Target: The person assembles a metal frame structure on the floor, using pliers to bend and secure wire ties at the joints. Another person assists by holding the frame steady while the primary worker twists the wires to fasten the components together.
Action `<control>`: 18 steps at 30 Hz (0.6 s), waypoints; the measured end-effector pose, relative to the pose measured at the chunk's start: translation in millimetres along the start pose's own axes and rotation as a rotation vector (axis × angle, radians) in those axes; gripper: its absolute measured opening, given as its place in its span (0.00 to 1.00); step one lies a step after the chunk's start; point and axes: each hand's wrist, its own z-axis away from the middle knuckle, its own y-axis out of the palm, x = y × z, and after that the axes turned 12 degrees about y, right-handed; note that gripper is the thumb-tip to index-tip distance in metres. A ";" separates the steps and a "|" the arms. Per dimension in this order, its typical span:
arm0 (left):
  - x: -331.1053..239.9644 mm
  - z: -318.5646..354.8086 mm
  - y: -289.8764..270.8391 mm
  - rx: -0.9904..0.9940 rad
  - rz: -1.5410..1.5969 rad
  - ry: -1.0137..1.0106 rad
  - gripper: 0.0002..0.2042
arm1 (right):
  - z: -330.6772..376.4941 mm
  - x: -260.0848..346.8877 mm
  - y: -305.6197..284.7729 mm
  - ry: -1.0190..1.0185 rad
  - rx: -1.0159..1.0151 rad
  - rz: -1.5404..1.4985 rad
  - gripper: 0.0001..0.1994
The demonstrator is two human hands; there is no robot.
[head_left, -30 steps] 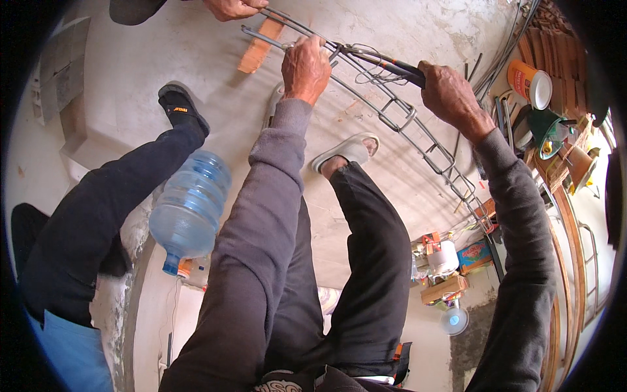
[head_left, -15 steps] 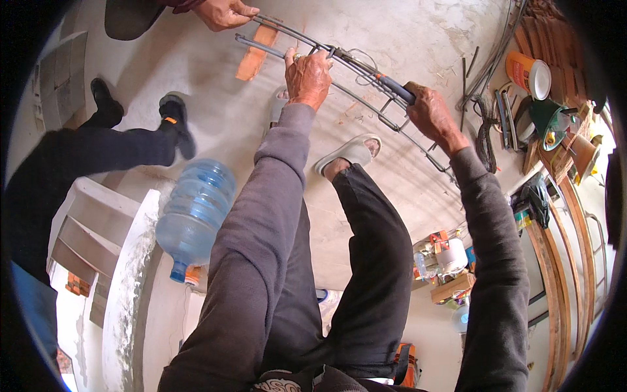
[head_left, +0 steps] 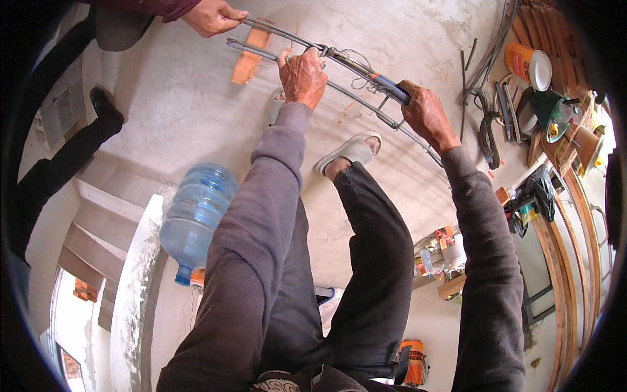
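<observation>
A narrow steel rebar frame point(head_left: 353, 98), long dark bars joined by cross ties, runs slanting across the upper middle above the floor. My left hand point(head_left: 304, 78) is closed around it at a cross tie; its fingertips are partly hidden. My right hand point(head_left: 424, 114) grips the end of a tool's grey-and-orange handle point(head_left: 385, 86), which lies along the upper bar. The tool's head, near my left hand, is too small to make out. Loose thin wire point(head_left: 360, 83) curls beside the handle. Another person's hand point(head_left: 212, 17) holds the bars' far left end.
An orange brick point(head_left: 248, 62) lies under the frame's left end. A blue water bottle point(head_left: 199, 219) stands by a low white wall point(head_left: 134, 281). At the right are an orange-and-white bucket point(head_left: 528, 65), a wire coil point(head_left: 486, 130), steel bars and wooden planks point(head_left: 555, 287).
At the left, a passing person's legs have moved further left, and one dark shoe has left the view. My hands and the frame appear slightly further left; both grips stay the same.
</observation>
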 end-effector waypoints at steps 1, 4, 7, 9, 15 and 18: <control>1.0 1.5 0.2 0.000 -0.015 0.003 0.08 | 0.7 0.2 1.8 0.012 0.002 -0.002 0.15; -1.2 -0.2 -0.4 0.006 -0.029 -0.003 0.09 | 0.1 -1.5 6.1 0.027 -0.009 -0.012 0.14; -6.9 -0.8 -2.3 0.025 -0.025 -0.014 0.08 | 0.3 -7.1 10.3 0.015 -0.031 -0.029 0.14; -2.9 -2.0 -3.9 0.022 -0.014 -0.015 0.08 | -2.7 -5.1 13.7 -0.001 -0.036 -0.041 0.14; -27.1 -2.0 -25.2 0.022 -0.039 -0.023 0.12 | -9.1 -1.7 -12.6 -0.013 0.082 0.002 0.14; -59.7 4.8 -29.2 -0.149 -0.134 0.136 0.23 | -17.7 8.3 -37.1 -0.037 0.211 -0.003 0.13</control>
